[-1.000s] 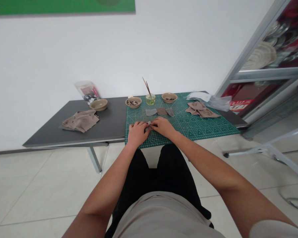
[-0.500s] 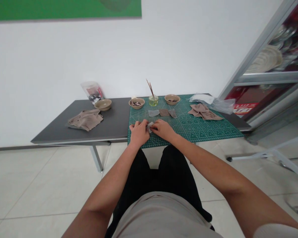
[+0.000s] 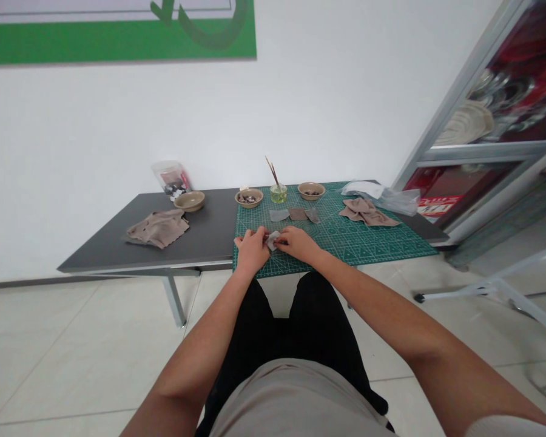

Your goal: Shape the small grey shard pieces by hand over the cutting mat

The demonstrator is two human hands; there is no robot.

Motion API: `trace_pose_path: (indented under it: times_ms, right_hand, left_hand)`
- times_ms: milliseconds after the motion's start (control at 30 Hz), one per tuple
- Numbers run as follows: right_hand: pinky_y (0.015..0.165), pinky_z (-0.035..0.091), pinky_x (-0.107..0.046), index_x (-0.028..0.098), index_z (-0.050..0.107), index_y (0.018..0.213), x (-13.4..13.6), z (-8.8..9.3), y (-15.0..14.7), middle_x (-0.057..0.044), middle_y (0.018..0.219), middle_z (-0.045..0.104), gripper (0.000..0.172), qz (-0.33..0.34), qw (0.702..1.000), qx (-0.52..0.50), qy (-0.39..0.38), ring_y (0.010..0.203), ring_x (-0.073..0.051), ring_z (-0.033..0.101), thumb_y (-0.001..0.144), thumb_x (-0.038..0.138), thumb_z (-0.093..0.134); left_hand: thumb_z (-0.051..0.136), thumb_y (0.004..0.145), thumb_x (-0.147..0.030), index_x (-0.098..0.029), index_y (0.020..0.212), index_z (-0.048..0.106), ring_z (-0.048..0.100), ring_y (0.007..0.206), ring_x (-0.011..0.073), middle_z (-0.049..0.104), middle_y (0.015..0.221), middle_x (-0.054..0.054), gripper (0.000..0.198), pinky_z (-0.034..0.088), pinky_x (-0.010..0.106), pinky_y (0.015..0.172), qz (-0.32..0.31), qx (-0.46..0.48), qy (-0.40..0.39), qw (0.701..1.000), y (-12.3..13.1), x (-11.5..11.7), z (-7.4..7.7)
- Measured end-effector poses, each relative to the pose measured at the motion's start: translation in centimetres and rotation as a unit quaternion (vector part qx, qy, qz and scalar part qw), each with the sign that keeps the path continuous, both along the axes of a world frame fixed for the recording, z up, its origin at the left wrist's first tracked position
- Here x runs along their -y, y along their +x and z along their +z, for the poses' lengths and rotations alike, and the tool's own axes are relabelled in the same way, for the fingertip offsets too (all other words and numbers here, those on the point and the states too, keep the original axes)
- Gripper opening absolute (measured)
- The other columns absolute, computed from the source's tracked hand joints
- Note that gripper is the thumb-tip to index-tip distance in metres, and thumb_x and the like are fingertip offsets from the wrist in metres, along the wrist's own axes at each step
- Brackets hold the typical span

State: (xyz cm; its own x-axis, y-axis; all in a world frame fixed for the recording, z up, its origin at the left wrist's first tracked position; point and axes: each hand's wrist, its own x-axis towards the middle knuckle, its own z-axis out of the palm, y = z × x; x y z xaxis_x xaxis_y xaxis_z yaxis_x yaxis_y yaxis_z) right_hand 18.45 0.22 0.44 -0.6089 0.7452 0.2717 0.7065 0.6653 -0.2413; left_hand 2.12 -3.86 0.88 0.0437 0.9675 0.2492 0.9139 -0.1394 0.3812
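My left hand (image 3: 252,250) and my right hand (image 3: 296,243) meet over the near edge of a green cutting mat (image 3: 382,241). Pinched between their fingertips is a small pale grey piece of sheet material (image 3: 273,240), partly hidden by my fingers. Just beyond my hands, three flat pieces lie side by side on the mat: a grey one (image 3: 279,215), a brown one (image 3: 297,213) and a darker grey one (image 3: 312,215). Neither hand touches them.
Two tan bowls of small dark pieces (image 3: 249,198) (image 3: 311,191) flank a glass jar with thin sticks (image 3: 278,193). Beige cloths (image 3: 367,212) (image 3: 158,228) lie on the mat and the dark grey table (image 3: 118,246), with another bowl (image 3: 189,201), a clear bag (image 3: 170,179).
The view has tilted upward, so the table sits smaller and more of the green wall panel shows. My hands stay together, and the pale piece shows a little more between them.
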Motion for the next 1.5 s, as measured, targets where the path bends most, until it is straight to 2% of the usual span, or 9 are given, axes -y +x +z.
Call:
trace_pose_path:
  times_ms: [167,267,400,600,833,1033,1200,1333,1500]
  right_hand:
    - [0.079,0.039,-0.029,0.015,0.076,0.092,-0.8,0.1,-0.6,-0.010,0.089,0.066,0.022,-0.053,0.998,0.025,0.012,0.089,-0.020,0.057,0.092,0.029,0.059]
    - [0.081,0.039,-0.029,0.016,0.076,0.093,-0.4,-0.1,-1.3,-0.009,0.090,0.066,0.021,-0.044,0.999,0.017,0.015,0.091,-0.019,0.057,0.093,0.028,0.058]
    - [0.081,0.039,-0.028,0.018,0.076,0.095,0.1,0.0,-0.1,-0.008,0.091,0.066,0.021,-0.022,1.000,0.015,-0.001,0.090,-0.018,0.057,0.092,0.030,0.059]
    - [0.081,0.040,-0.030,0.014,0.076,0.091,-0.9,0.3,-0.6,-0.011,0.091,0.066,0.023,-0.081,0.996,0.023,-0.002,0.091,-0.020,0.057,0.092,0.030,0.060]
    - [0.084,0.041,-0.029,0.017,0.075,0.089,0.4,-0.1,-0.5,-0.007,0.091,0.066,0.018,-0.025,1.000,-0.003,0.007,0.092,-0.019,0.057,0.091,0.029,0.061]
    - [0.080,0.041,-0.030,0.013,0.075,0.085,-0.7,-0.1,-0.5,-0.010,0.088,0.065,0.021,-0.073,0.997,0.014,0.019,0.089,-0.020,0.057,0.091,0.028,0.061]
    - [0.081,0.041,-0.030,0.015,0.075,0.092,-1.1,-0.8,-1.7,-0.009,0.089,0.066,0.022,-0.054,0.998,-0.009,0.016,0.091,-0.020,0.057,0.093,0.029,0.059]
    - [0.083,0.041,-0.029,0.016,0.076,0.092,-1.3,-0.7,-1.2,-0.008,0.091,0.066,0.021,-0.046,0.999,-0.027,-0.005,0.092,-0.019,0.057,0.092,0.030,0.061]
    - [0.083,0.041,-0.029,0.015,0.075,0.086,-0.6,-0.3,0.0,-0.008,0.089,0.065,0.020,-0.081,0.996,-0.035,-0.005,0.089,-0.018,0.057,0.090,0.028,0.062]
  left_hand:
    - [0.047,0.086,-0.017,-0.025,0.105,0.056,0.054,0.109,0.0256,0.070,0.105,0.005,0.023,0.032,0.045,0.094,0.004,0.006,0.009,1.000,0.1,0.0,-0.1]
    - [0.046,0.085,-0.017,-0.025,0.105,0.056,0.054,0.108,0.0256,0.070,0.102,0.005,0.024,0.032,0.045,0.094,0.007,0.012,0.012,1.000,0.0,0.0,-0.1]
    - [0.044,0.085,-0.014,-0.025,0.102,0.058,0.054,0.106,0.0251,0.069,0.101,0.005,0.025,0.031,0.045,0.094,0.003,0.014,0.008,1.000,-0.1,0.0,0.0]
    - [0.041,0.087,-0.014,-0.025,0.099,0.059,0.053,0.107,0.0252,0.068,0.099,0.006,0.024,0.031,0.044,0.095,0.018,0.001,-0.002,1.000,0.2,0.2,0.1]
    - [0.043,0.084,-0.012,-0.025,0.097,0.059,0.052,0.107,0.0256,0.068,0.098,0.005,0.025,0.031,0.046,0.094,0.016,0.016,0.011,1.000,0.1,0.2,0.0]
    - [0.043,0.084,-0.012,-0.025,0.098,0.060,0.052,0.107,0.0263,0.067,0.097,0.006,0.026,0.031,0.047,0.095,0.019,0.009,0.003,1.000,0.1,0.1,-0.1]
    - [0.043,0.084,-0.014,-0.026,0.097,0.062,0.052,0.106,0.0260,0.068,0.094,0.005,0.026,0.031,0.047,0.094,0.011,0.011,0.023,1.000,0.0,0.1,-0.2]
    - [0.043,0.087,-0.019,-0.026,0.097,0.063,0.051,0.105,0.0265,0.068,0.095,0.006,0.023,0.032,0.048,0.092,0.016,-0.008,0.022,1.000,0.2,0.4,-0.1]
    - [0.042,0.091,-0.027,-0.026,0.097,0.066,0.047,0.112,0.0304,0.067,0.105,0.008,0.024,0.030,0.051,0.093,0.002,-0.043,0.020,0.999,0.6,0.7,0.0]
